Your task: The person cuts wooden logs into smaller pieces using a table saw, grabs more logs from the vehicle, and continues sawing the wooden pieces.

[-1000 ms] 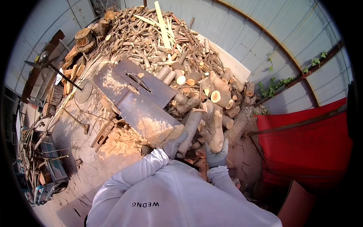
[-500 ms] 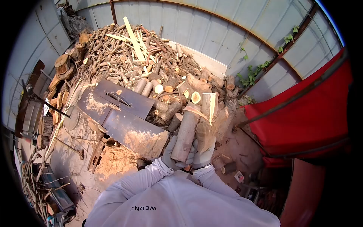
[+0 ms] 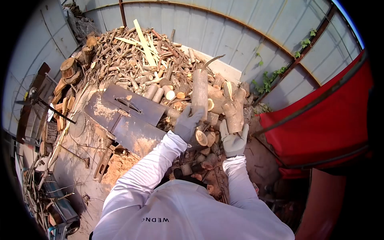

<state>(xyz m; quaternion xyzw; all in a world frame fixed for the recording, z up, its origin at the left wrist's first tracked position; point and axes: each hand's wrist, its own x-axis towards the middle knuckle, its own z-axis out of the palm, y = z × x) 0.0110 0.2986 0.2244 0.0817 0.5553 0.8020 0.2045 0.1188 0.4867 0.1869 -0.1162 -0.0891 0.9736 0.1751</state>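
My left hand [image 3: 189,123], in a grey glove, has its fingers stretched out against the lower left side of a long, smooth log [image 3: 200,94] that stands nearly upright. My right hand [image 3: 234,143], also gloved, is open with its palm up and fingers spread. Just beyond that palm is a thicker, forked log [image 3: 233,112], its lower end between the thumb and fingers. Neither hand is wrapped round its log; whether they still touch is hard to tell. Cut log pieces [image 3: 202,138] lie between and below the hands.
Behind is a large heap of branches [image 3: 132,60] against a metal wall [image 3: 208,24]. To the left are a dark metal plate [image 3: 132,108] with sawdust [image 3: 120,166], tree stumps [image 3: 69,68] and a cart of sticks [image 3: 60,200]. A red cover [image 3: 316,124] hangs at right.
Both hands have moved forward and apart, away from my body. The two logs have gone forward with them, and the fingers have opened. More cut pieces now show near my body.
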